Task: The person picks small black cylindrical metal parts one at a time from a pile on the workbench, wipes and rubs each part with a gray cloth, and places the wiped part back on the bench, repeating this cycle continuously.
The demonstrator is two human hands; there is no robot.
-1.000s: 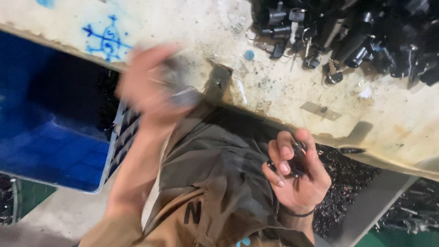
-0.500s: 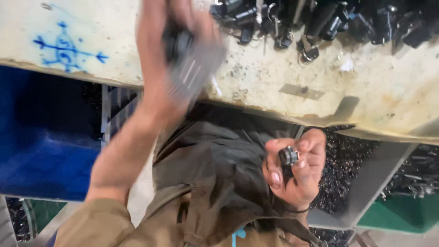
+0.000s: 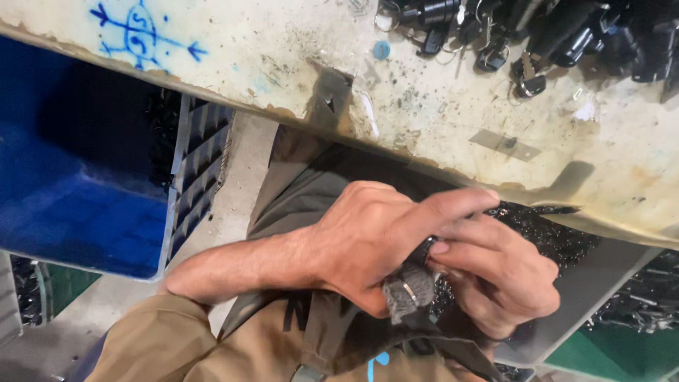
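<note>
bench (image 3: 438,106): fills top of frame, pale, gritty, edge right over the hands.
blue bin (image 3: 78,205): left of frame, well apart.
left hand (image 3: 368,244): centre, closed on small dark part (image 3: 422,252), grey cloth (image 3: 409,291) bunched under.
right hand (image 3: 498,272): lower right, fingers curled onto same part.
risk: part's tiny, mostly hidden; cloth cld let it slip to lap/floor.
parts pile (image 3: 552,35): top right, untouched.
</note>
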